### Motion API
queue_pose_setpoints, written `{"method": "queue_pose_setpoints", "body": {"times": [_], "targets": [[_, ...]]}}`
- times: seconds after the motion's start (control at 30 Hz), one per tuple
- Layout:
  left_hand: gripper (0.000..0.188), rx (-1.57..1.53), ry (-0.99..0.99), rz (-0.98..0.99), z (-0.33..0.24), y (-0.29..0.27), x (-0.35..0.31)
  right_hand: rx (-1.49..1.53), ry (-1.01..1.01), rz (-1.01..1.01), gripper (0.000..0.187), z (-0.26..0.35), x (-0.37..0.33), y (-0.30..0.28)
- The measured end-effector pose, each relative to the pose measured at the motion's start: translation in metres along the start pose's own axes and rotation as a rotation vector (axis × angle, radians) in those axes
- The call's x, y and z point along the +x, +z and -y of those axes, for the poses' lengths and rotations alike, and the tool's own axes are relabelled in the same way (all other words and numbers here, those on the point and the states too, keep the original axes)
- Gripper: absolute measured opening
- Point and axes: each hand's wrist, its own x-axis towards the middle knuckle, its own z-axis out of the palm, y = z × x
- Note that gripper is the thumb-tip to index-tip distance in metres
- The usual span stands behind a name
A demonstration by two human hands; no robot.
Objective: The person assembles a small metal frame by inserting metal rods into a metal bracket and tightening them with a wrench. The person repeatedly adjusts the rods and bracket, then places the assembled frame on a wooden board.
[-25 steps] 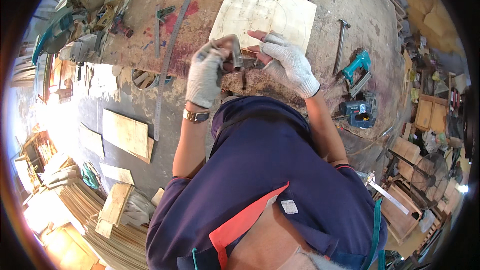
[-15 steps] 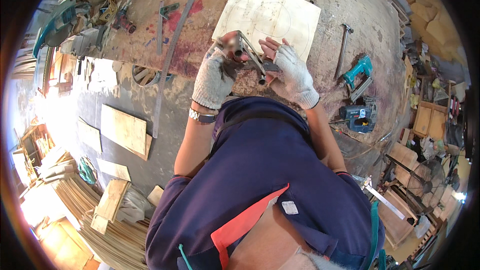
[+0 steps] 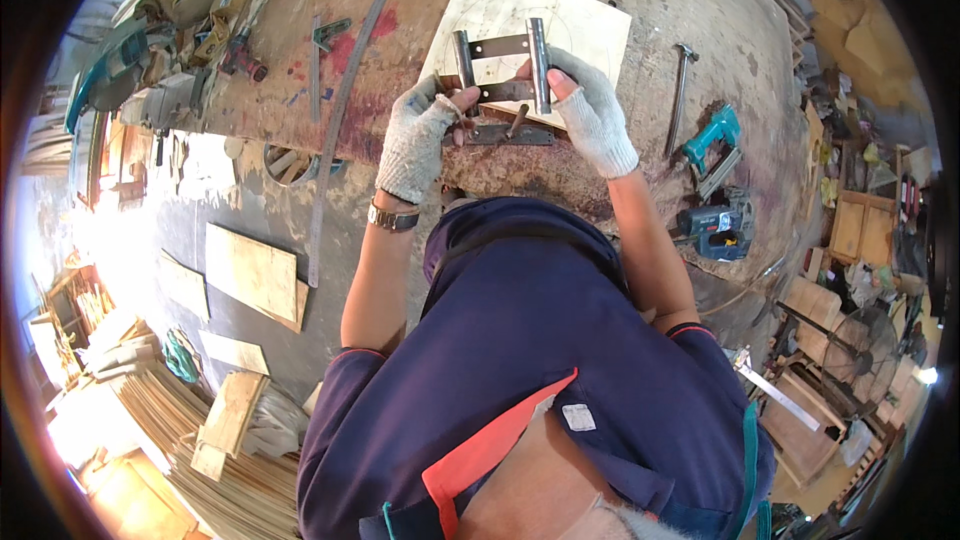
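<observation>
A metal frame (image 3: 503, 46) of two round steel tubes joined by two flat bars with holes is held up over the near edge of the workbench. My left hand (image 3: 412, 145), in a white fingerless glove, grips its left tube. In a matching glove, my right hand (image 3: 597, 120) has its thumb and fingers around the right tube. Behind the frame lies a pale wooden board (image 3: 590, 28) with pencilled circles, partly covered by my hands. Just below the frame, a dark metal plate (image 3: 535, 135) sits at the bench edge.
To the right on the workbench (image 3: 690, 0) lie a hammer (image 3: 680, 95), a teal power tool (image 3: 712, 137) and a blue jigsaw (image 3: 722, 230). A long metal ruler (image 3: 350, 95) crosses the left side, near a red drill (image 3: 240, 58). Wooden boards (image 3: 250, 268) lie at the lower left.
The metal frame has turned from nearly edge-on to face up, its two tubes spread apart in view. My right hand has gone from spread fingers beside it to gripping its right tube.
</observation>
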Motion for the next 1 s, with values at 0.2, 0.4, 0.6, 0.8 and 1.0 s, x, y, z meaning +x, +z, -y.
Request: {"method": "queue_pose_setpoints", "body": {"times": [0.2, 0.4, 0.6, 0.8, 1.0], "targets": [[0.026, 0.357, 0.174, -0.127, 0.016, -0.007, 0.013, -0.223, 0.076, 0.097, 0.033, -0.028, 0.011, -0.014], [0.025, 0.3, 0.214, -0.107, 0.03, -0.011, 0.015, -0.234, 0.086, 0.086, 0.033, -0.046, 0.005, -0.011], [0.022, 0.3, 0.256, -0.1, 0.032, -0.012, 0.012, -0.238, 0.132, 0.057, 0.036, -0.044, -0.005, -0.009], [0.018, 0.419, 0.289, -0.085, 0.026, -0.012, 0.011, -0.252, 0.22, 0.132, 0.036, -0.035, -0.011, -0.01], [0.017, 0.521, 0.377, -0.064, 0.033, -0.019, 0.013, -0.513, 0.04, 0.07, 0.027, -0.039, -0.013, -0.005]]}}
